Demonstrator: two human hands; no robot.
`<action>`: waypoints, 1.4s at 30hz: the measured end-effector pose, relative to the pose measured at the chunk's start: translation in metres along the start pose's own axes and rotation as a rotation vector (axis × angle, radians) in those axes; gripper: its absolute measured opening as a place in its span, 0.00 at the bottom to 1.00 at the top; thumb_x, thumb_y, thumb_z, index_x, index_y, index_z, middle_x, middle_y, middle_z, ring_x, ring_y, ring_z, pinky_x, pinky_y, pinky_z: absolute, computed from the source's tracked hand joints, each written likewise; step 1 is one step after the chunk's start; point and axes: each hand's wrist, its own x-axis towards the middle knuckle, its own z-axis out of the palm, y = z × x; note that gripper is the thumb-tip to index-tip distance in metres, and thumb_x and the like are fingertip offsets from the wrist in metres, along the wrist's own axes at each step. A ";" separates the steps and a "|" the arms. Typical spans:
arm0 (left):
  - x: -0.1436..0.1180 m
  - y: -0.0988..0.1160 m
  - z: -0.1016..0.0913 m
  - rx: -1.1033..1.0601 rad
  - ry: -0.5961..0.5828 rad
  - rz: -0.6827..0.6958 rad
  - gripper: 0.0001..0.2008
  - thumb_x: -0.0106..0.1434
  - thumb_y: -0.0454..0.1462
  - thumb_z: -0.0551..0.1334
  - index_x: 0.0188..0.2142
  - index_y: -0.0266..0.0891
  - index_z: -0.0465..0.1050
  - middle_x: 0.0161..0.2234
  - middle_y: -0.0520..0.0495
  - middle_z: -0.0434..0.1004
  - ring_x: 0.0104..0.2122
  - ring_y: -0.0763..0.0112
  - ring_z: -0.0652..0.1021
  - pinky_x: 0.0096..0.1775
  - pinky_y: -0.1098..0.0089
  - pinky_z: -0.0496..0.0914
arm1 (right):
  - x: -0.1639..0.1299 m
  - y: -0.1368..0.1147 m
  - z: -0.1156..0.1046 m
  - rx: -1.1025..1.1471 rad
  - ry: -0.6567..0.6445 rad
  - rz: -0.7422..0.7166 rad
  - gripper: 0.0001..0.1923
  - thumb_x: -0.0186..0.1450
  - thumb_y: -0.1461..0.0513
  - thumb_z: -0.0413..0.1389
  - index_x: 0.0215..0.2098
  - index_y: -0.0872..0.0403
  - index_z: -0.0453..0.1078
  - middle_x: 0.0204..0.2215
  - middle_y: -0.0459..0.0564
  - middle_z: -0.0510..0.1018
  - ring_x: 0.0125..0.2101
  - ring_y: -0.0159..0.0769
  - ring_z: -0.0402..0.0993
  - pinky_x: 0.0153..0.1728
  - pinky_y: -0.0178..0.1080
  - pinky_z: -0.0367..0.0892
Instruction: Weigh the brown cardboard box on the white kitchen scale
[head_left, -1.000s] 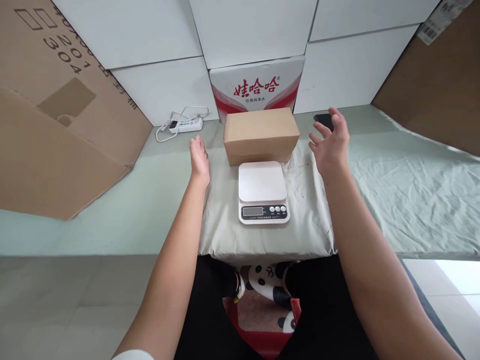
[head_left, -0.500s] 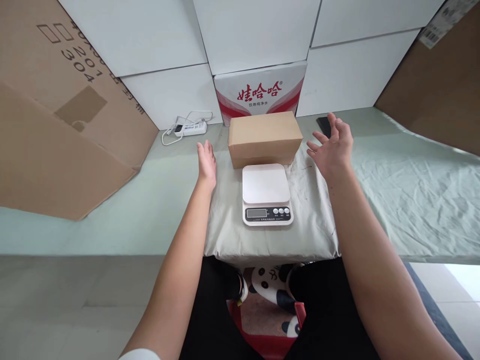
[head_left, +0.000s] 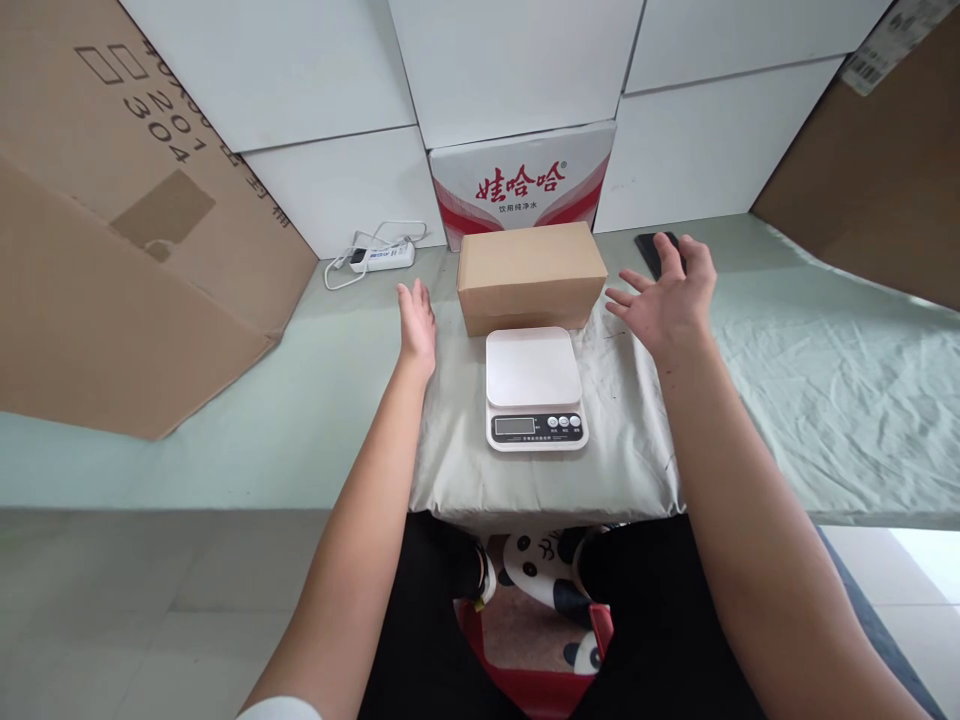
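Centre of the head view: brown cardboard box (head_left: pixel 531 275), closed, sits on the pale cloth-covered pad (head_left: pixel 622 440) just behind the white kitchen scale (head_left: pixel 535 388), near-touching its rear edge; contents hidden, flaps shut. Left hand (head_left: pixel 417 318) at centre-left, fingers straight and together, palm facing the box's left end, near it but apart. Right hand (head_left: pixel 670 298) at centre-right, fingers spread and slightly curled, palm turned to the box's right end, also apart, gap clear. Both hands empty, open, one each side of the box, flanking it, which reads as a two-handed side grip being lined up, judging from the pose. Scale platter bare, display toward the person, so readable from the seat; reading too small to tell. Dark phone (head_left: pixel 654 252) lies flat on the green sheet (head_left: pixel 825 370) behind the right hand, partly hidden by the fingers. Upper centre: red-and-white printed carton (head_left: pixel 523 180) stands upright against the white wall panels (head_left: pixel 337 190), directly behind the brown box, closed. Upper left: big flattened cardboard sheet (head_left: pixel 112 250) leaning; white power strip (head_left: pixel 382 256) with cable beside it. Right edge: another brown board (head_left: pixel 877 170) leaning.
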 end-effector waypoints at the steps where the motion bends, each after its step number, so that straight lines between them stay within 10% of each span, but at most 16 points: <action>1: 0.000 -0.001 0.000 0.002 -0.001 0.000 0.43 0.78 0.63 0.29 0.84 0.55 0.46 0.86 0.52 0.45 0.84 0.69 0.49 0.81 0.62 0.47 | 0.000 0.000 -0.001 -0.001 -0.006 0.002 0.55 0.57 0.29 0.52 0.80 0.24 0.49 0.67 0.54 0.76 0.72 0.66 0.73 0.72 0.76 0.62; 42: -0.003 -0.029 0.020 0.040 -0.106 0.002 0.40 0.81 0.60 0.36 0.82 0.48 0.56 0.84 0.50 0.54 0.83 0.66 0.54 0.82 0.61 0.49 | -0.009 0.004 0.028 0.102 -0.028 0.010 0.46 0.61 0.27 0.50 0.71 0.31 0.67 0.69 0.55 0.77 0.64 0.60 0.79 0.65 0.68 0.74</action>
